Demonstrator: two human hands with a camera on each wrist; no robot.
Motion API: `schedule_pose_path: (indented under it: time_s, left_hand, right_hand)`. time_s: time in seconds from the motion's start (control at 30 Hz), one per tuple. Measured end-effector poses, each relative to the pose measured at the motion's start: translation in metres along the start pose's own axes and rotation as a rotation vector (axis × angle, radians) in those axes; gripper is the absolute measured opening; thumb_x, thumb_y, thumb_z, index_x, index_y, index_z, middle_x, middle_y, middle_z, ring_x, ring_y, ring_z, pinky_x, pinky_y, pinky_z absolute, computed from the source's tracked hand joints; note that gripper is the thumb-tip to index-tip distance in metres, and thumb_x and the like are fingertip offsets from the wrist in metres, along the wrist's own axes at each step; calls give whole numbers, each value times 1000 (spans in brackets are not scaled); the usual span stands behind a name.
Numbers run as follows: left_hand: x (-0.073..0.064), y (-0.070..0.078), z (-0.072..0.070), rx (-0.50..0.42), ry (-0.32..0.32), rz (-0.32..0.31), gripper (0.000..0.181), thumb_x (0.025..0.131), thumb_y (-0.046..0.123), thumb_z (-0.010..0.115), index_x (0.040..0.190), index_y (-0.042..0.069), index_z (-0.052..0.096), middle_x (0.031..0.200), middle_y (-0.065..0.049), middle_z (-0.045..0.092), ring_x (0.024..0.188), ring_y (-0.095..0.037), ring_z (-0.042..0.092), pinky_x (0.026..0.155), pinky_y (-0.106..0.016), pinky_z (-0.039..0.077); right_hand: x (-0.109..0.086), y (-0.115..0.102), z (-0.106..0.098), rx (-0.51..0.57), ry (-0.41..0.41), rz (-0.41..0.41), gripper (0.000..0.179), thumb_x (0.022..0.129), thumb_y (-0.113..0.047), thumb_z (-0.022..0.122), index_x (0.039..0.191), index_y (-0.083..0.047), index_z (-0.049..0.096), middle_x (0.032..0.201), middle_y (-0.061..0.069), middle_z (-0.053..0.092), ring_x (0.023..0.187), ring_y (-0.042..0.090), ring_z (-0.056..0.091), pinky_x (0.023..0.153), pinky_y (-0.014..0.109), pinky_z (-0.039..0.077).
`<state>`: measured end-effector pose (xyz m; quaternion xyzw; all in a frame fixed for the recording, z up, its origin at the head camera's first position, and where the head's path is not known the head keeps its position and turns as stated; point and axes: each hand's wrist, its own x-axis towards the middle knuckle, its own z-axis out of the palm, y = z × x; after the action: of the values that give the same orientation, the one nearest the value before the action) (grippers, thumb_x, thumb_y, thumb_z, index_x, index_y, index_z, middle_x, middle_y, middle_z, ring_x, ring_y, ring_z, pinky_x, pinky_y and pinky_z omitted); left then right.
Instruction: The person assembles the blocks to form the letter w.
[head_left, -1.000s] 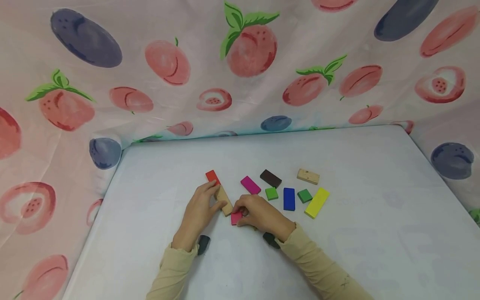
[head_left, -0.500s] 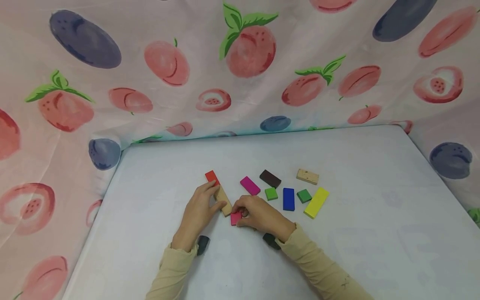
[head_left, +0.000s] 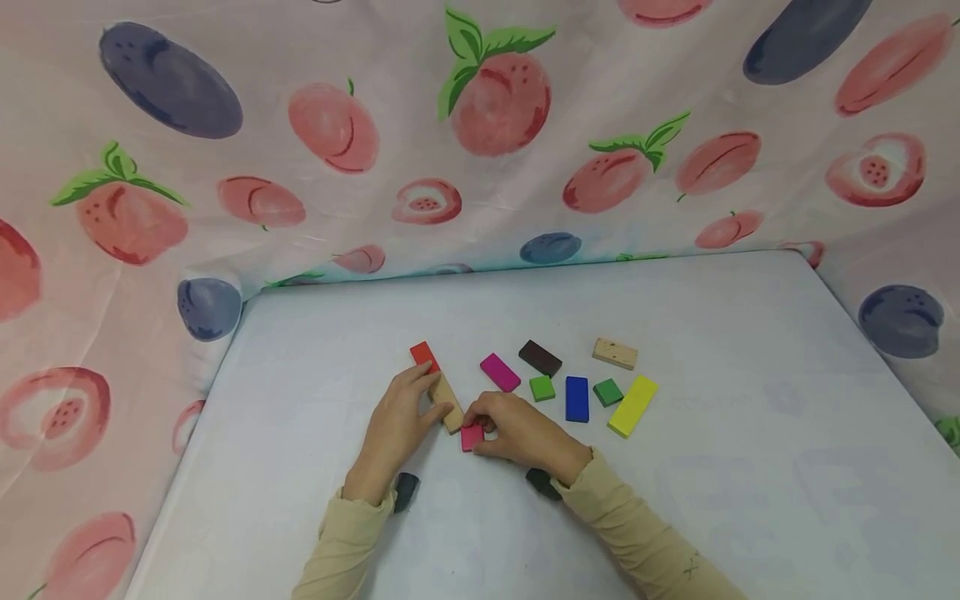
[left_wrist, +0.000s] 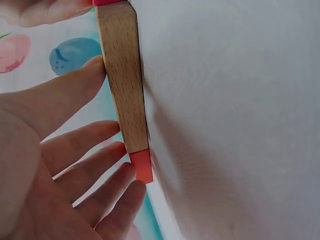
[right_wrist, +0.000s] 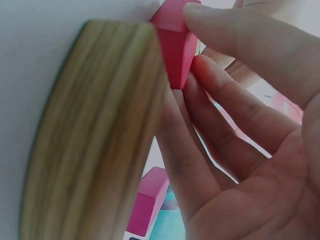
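Backdrop: fruit-printed cloth (head_left: 420,92), hung behind and to both sides, apparently as a screen.
Tabletop (head_left: 750,500): pale and flat, good support for blocks laid on broad faces.
Row at left: red block (head_left: 422,352) butted end-on against plain wooden block (head_left: 444,393), slanting toward the near side.
Left grip (head_left: 399,417): spread, fairly straight, touching the row along one edge; probably steadying both pieces against a slip.
Right grip (head_left: 517,425): pinching pink block (head_left: 472,438) between thumb and fingers, likely for fine control of angle.
Pink block: low on the tabletop, at the near end of plain wooden block; seemingly touching in the left wrist view.
Loose pieces: magenta block (head_left: 500,372), dark brown block (head_left: 541,358), light green block (head_left: 542,388), blue block (head_left: 577,399), dark green block (head_left: 608,392), yellow block (head_left: 633,406), speckled wooden block (head_left: 615,353); scattered beyond right grip, perhaps for easy picking.
Near right wrist: wood-grained piece (right_wrist: 95,130), blurred; reason for placement unclear.
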<state>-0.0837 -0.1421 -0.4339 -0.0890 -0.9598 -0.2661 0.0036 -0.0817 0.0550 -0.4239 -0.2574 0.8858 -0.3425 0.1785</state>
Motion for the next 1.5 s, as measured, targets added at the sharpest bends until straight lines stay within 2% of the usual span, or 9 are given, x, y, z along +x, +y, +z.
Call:
schedule_pose_path:
  time_s: [0.37, 0.63, 1.0, 1.27, 1.5]
  left_hand:
    - [-2, 3, -2, -35, 13, 29, 50, 84, 21, 81, 128, 2, 66, 142, -11, 56, 137, -30, 46, 114, -47, 39]
    - [-6, 7, -5, -56, 38, 92, 46, 82, 18, 82, 124, 4, 69, 138, -11, 60, 134, -30, 49, 112, -47, 41]
    - [-19, 16, -11, -101, 27, 114, 38, 82, 19, 82, 117, 9, 72, 137, -7, 61, 134, -25, 49, 110, -46, 43]
    - [-27, 18, -9, -84, 53, 188, 36, 80, 17, 84, 114, 10, 72, 132, -7, 64, 133, -26, 51, 109, -46, 45]
    - [-30, 21, -5, -81, 18, 186, 35, 80, 17, 84, 113, 11, 73, 131, -7, 64, 132, -25, 52, 110, -46, 44]
  right_hand:
    - [-3, 1, -4, -41, 21, -32, 26, 84, -17, 81, 106, -9, 72, 98, -2, 67, 92, 14, 61, 84, 28, 55]
    - [-8, 1, -10, -52, 48, -19, 28, 83, -19, 82, 107, -8, 72, 101, 2, 68, 96, 17, 62, 88, 33, 57]
    - [-17, 4, -19, -14, 49, 9, 28, 83, -11, 79, 109, -5, 71, 106, 6, 68, 100, 20, 61, 89, 37, 56]
    - [-24, 9, -22, -15, 45, 6, 26, 83, -9, 80, 107, -5, 71, 104, 5, 67, 99, 18, 60, 89, 37, 56]
    - [-32, 14, -25, -48, 56, 3, 23, 85, -14, 78, 105, -7, 71, 104, 1, 67, 98, 16, 59, 85, 31, 56]
